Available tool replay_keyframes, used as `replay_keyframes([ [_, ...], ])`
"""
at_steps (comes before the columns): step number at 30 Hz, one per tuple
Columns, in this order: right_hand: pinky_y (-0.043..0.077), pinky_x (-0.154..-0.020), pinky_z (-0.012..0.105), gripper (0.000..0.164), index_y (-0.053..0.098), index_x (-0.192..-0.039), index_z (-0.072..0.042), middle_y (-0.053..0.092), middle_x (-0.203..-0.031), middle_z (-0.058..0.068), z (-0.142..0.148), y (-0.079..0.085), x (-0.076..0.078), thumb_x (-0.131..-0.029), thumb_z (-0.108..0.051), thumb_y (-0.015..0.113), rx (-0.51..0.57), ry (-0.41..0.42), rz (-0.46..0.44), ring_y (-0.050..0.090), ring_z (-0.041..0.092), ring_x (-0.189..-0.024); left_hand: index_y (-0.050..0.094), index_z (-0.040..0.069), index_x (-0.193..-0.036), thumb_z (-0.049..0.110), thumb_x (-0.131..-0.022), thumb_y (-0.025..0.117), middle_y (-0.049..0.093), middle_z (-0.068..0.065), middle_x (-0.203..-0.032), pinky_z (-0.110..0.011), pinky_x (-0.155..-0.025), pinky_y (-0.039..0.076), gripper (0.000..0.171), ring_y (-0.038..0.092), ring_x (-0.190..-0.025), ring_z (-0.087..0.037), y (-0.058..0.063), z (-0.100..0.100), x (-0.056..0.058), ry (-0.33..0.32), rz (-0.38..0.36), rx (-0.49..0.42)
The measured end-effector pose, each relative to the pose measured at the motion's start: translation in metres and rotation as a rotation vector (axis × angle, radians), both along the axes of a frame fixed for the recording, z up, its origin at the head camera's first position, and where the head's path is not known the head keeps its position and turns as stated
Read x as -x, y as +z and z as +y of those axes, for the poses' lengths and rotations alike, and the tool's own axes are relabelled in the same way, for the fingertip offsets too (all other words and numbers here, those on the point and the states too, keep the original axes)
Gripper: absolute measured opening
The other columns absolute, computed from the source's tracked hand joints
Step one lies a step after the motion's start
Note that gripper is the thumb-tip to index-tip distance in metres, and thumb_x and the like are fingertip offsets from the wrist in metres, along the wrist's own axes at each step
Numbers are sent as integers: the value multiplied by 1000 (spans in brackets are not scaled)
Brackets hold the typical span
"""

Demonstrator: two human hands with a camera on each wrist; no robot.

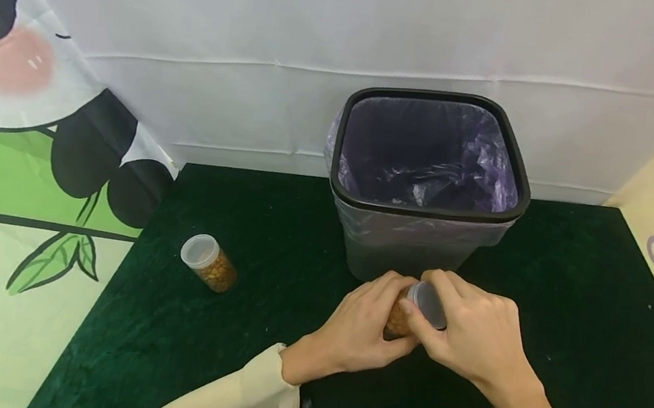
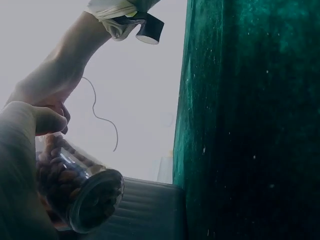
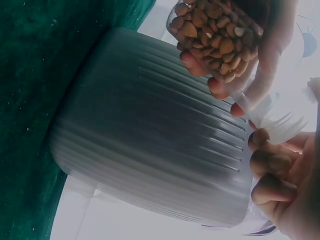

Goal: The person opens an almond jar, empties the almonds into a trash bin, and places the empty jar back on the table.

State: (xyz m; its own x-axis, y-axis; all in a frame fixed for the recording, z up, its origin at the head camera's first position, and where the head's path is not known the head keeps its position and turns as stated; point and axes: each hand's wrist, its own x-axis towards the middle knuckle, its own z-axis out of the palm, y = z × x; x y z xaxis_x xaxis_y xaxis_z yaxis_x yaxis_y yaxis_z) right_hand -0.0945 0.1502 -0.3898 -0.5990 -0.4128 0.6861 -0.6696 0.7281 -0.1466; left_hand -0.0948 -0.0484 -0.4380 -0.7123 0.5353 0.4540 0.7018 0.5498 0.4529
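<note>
My left hand (image 1: 366, 321) grips a clear plastic jar (image 1: 397, 320) packed with small brown nut-like pieces, in front of the bin. The right hand (image 1: 472, 326) pinches the jar's translucent lid (image 1: 430, 305) at its edge, thumb on the near side. In the right wrist view the jar (image 3: 212, 37) lies tilted in the left hand, and the right fingers (image 3: 272, 162) are at the pale lid (image 3: 285, 122). The left wrist view shows the jar's round base (image 2: 99, 200). Whether the lid still sits on the jar, I cannot tell.
A grey bin (image 1: 425, 211) with a black rim and a purple liner stands just beyond the hands. On the left of the dark green cloth (image 1: 274, 225), a second lidded jar (image 1: 215, 271) of similar brown pieces lies tilted. A white printed sheet (image 1: 253, 105) hangs behind.
</note>
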Motion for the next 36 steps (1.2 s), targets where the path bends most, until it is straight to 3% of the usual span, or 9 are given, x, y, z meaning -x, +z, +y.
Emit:
replay_keyframes([
  [8,46,-42,28,62,70,-102,-10,73,-84,3,-1,-3,2,-105,-62,37,-23,0,39,57,11,-52,52,13,-139,37,-91,73,63,4,-118,-23,-87,54,58,60,-97,-6,3,-3,5,24,56,37],
  [12,46,-43,28,63,69,-104,-11,73,-87,3,-3,-2,3,-105,-64,35,-27,-1,14,57,11,-54,54,13,-136,38,-88,73,64,4,-116,-24,-86,55,57,61,-95,-6,7,-5,7,39,82,52],
  [18,44,-43,25,64,69,-106,-12,73,-88,0,-2,-6,4,-105,-65,34,-24,10,-20,55,7,-53,56,11,-132,39,-86,74,69,4,-110,-17,-79,55,56,63,-89,-3,4,-5,7,8,73,30],
  [22,44,-44,24,54,69,-105,-14,72,-87,-2,-3,-11,1,-104,-61,42,0,22,-43,53,5,-54,58,11,-128,40,-83,75,70,6,-103,-11,-71,53,55,61,-81,1,0,-8,5,-7,106,24],
  [26,44,-46,21,38,68,-105,-16,70,-86,-5,-1,-13,-2,-99,-53,58,7,24,-101,51,2,-56,59,12,-125,41,-83,77,71,7,-100,-8,-69,51,55,61,-77,3,-3,-8,2,-4,131,14],
  [29,43,-46,21,34,67,-104,-17,69,-85,-6,0,-13,-2,-96,-50,62,5,20,-116,50,2,-56,59,13,-124,46,-84,79,71,7,-99,-9,-70,52,55,63,-77,2,-3,-7,3,5,172,17],
  [36,39,-45,18,29,66,-102,-18,66,-79,-8,0,-8,0,-90,-44,70,3,0,-144,46,-1,-54,63,13,-117,52,-83,78,68,9,-94,-13,-67,54,54,62,-70,0,2,-3,8,48,341,68],
])
